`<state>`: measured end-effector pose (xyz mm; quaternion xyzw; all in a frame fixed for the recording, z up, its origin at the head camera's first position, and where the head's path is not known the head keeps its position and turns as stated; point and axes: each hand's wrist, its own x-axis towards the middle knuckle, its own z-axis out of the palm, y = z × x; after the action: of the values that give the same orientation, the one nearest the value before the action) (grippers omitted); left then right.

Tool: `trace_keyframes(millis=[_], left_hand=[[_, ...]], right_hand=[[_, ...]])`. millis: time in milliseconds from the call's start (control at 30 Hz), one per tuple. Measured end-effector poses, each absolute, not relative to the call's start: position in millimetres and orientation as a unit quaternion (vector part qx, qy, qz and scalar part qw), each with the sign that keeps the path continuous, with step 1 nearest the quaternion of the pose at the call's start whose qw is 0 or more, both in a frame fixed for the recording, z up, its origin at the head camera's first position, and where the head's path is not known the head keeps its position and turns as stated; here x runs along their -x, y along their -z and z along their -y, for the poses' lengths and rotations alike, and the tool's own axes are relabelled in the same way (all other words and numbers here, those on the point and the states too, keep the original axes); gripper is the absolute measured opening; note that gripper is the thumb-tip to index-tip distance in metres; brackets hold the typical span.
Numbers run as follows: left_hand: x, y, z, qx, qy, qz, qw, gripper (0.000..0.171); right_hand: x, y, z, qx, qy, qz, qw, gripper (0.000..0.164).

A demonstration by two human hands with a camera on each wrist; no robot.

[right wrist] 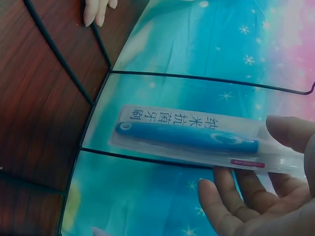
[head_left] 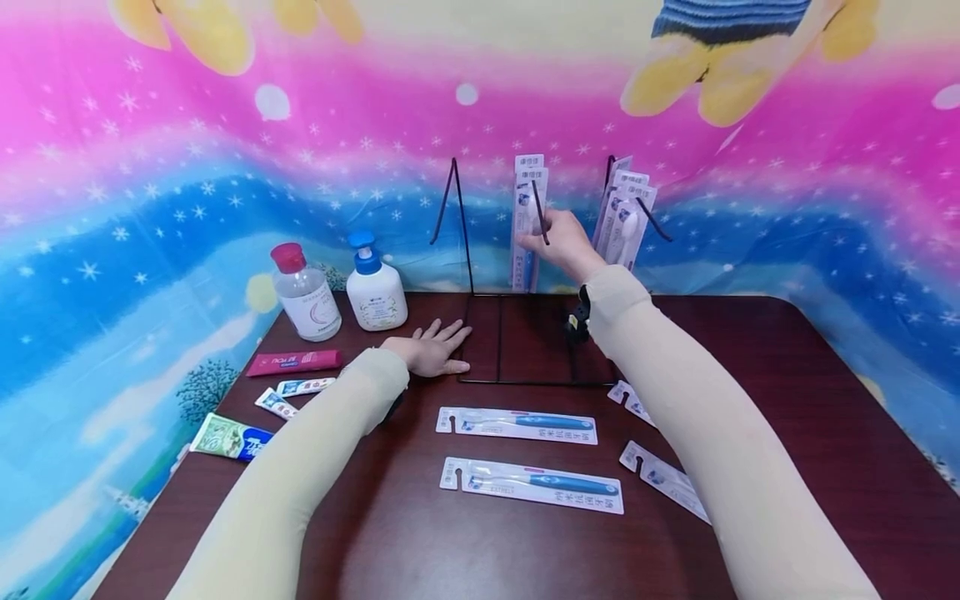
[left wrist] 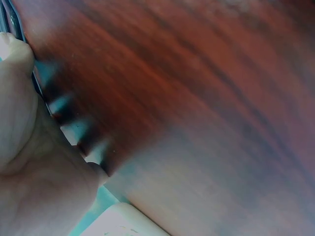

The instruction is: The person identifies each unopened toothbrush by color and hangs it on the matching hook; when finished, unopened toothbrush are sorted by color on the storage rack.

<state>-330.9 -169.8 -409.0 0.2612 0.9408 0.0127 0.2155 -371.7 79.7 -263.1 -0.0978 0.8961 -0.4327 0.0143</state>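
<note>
My right hand [head_left: 564, 242] pinches a packaged toothbrush [right wrist: 187, 138] between thumb and fingers. This blister pack with a blue handle stands upright at the middle hook of a black wire rack [head_left: 525, 382], with another pack just behind it. On the rack's right hook hang several more toothbrush packs [head_left: 628, 229]. My left hand [head_left: 435, 348] lies flat on the table with spread fingers, its fingertips at the left side of the rack's base. In the right wrist view, a few left fingertips [right wrist: 101, 10] show beside the rack's wire.
Two toothbrush packs, one [head_left: 517, 425] behind the other [head_left: 532, 485], lie in front of the rack. More packs [head_left: 667, 482] lie partly behind my right sleeve. At left stand a red-capped bottle [head_left: 307, 300] and a pump bottle [head_left: 377, 296], near several tubes [head_left: 292, 362]. The rack's left hook [head_left: 442, 204] is bare.
</note>
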Motion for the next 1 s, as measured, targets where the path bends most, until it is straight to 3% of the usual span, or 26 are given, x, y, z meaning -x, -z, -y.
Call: trace_keyframes(millis=[433, 733, 1000], left_hand=[[342.1, 428.4, 178.3, -0.248, -0.032, -0.942, 0.224, 0.080], [333.5, 414.3, 175.5, -0.253, -0.027, -0.941, 0.223, 0.080], [331.8, 408.7, 171.3, -0.264, -0.027, -0.941, 0.212, 0.077]], right_hand=[[344.4, 288.0, -101.8, 0.087, 0.384, -0.915, 0.085, 0.052], [268.4, 333.1, -160.7, 0.200, 0.194, -0.958, 0.067, 0.037], [216.2, 359.8, -246.0, 0.161, 0.119, -0.975, 0.097, 0.041]])
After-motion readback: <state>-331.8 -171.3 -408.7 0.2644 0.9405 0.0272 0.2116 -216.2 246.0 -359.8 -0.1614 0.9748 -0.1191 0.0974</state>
